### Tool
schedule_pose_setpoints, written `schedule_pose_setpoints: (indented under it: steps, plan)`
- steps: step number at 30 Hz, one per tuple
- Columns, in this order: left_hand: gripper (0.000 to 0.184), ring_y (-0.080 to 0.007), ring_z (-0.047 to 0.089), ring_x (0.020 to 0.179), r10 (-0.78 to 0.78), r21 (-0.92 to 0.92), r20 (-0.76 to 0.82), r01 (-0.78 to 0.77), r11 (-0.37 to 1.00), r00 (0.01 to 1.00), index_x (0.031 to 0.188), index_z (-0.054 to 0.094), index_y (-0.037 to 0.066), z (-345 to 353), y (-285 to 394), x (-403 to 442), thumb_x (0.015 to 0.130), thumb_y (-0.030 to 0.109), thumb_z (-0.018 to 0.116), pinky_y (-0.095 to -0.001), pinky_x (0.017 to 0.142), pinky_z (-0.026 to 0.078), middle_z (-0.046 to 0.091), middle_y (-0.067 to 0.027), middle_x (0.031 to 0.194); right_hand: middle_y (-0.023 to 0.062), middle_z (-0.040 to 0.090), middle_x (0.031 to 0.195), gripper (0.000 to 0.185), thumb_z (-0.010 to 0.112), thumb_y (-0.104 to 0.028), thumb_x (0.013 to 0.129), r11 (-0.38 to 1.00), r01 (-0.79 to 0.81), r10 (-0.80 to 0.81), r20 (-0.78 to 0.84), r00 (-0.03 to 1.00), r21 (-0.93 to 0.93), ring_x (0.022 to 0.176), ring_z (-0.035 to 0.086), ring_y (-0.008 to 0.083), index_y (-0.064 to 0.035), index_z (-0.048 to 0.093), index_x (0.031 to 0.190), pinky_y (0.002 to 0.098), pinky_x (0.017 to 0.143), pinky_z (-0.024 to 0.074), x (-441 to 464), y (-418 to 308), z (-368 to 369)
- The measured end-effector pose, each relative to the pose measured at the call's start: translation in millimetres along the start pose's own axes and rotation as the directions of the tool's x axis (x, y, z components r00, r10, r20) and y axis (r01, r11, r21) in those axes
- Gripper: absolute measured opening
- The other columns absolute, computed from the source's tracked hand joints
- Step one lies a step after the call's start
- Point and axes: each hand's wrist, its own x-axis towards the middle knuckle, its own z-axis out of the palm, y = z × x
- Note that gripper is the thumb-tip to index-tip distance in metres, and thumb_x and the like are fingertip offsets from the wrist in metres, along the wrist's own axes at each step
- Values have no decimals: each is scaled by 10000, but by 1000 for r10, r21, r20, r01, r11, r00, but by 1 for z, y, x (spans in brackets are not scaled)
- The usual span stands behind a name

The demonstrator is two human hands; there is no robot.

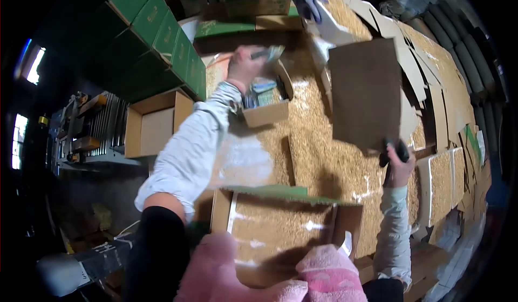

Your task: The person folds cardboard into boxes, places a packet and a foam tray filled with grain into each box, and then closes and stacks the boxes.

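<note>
My left hand is closed and blurred by motion above a small cardboard box that holds several small packets. Something dark and thin shows at its fingers, too smeared to name. On the right, my right hand grips the lower corner of a flat brown cardboard sheet, with a black object at the fingertips. An open box lined with chipboard-like brown lies just in front of my body.
Green boxes are stacked at upper left, above an open empty carton. A roller conveyor stands further left. Another person's gloved hand is at the top. Cardboard pieces lie at right.
</note>
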Motion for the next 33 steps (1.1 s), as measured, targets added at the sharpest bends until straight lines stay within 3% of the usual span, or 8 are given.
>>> schedule_pose_setpoints:
  steps: [6,9,12,16,19,22,28,33]
  plan:
    - [231,-291,571,959,804,-459,526,-704,543,277,1008,594,22,-100,193,-185,836,161,526,-334,727,498,554,-125,1183,195,591,980,355,660,10,735,405,706,-829,92,551,-580,769,611,306,0,574,1080,323,640,502,-79,-146,-15]
    - [266,-258,540,1025,-66,-701,691,689,184,720,1097,573,79,-173,176,-224,860,178,499,-341,824,468,530,-114,1201,119,556,806,213,624,-95,703,25,976,-638,749,182,-216,617,538,215,-83,616,915,307,481,433,-151,-174,-30]
    - [290,-262,538,1034,-370,-607,543,657,446,754,1113,562,79,-204,162,-221,829,125,522,-343,857,453,532,-123,1176,72,500,679,139,525,-202,772,306,952,-274,960,64,24,556,496,189,-75,556,818,350,512,423,-213,-137,-29]
    - [300,-284,566,991,180,-51,249,-172,984,952,1075,567,42,-199,166,-218,776,54,571,-320,841,442,559,-137,1111,70,582,864,169,547,-249,800,348,934,348,936,-50,-79,750,591,225,-137,605,913,345,594,464,-209,-102,-8]
    - [284,-219,576,975,59,-196,347,11,981,936,1067,595,37,-197,162,-232,787,66,558,-291,838,439,584,-112,1088,96,604,877,276,586,-215,781,670,742,-66,998,26,25,781,610,226,-102,609,1032,331,628,485,-196,-147,-28]
    - [404,-141,554,974,-411,-599,423,589,542,808,1231,483,32,-225,105,-261,851,144,560,-276,860,440,579,-63,1110,108,604,987,446,562,-175,839,961,-266,183,533,826,82,833,577,157,-1,464,1238,201,616,468,-188,-139,-82]
    - [896,-340,466,1113,-479,315,430,370,874,765,1288,311,-81,-124,120,-350,687,450,710,-353,936,386,473,-240,1197,113,470,1211,774,634,-158,775,802,-510,560,689,460,-310,1070,493,215,-64,188,1401,318,897,428,-202,39,-23]
    - [887,-351,478,1099,-265,-110,157,284,953,951,1267,355,-72,-127,92,-335,658,463,714,-376,947,375,496,-243,1170,122,527,1123,677,609,-91,738,703,-694,526,543,654,156,983,570,243,-58,285,1332,301,802,496,-194,-11,17]
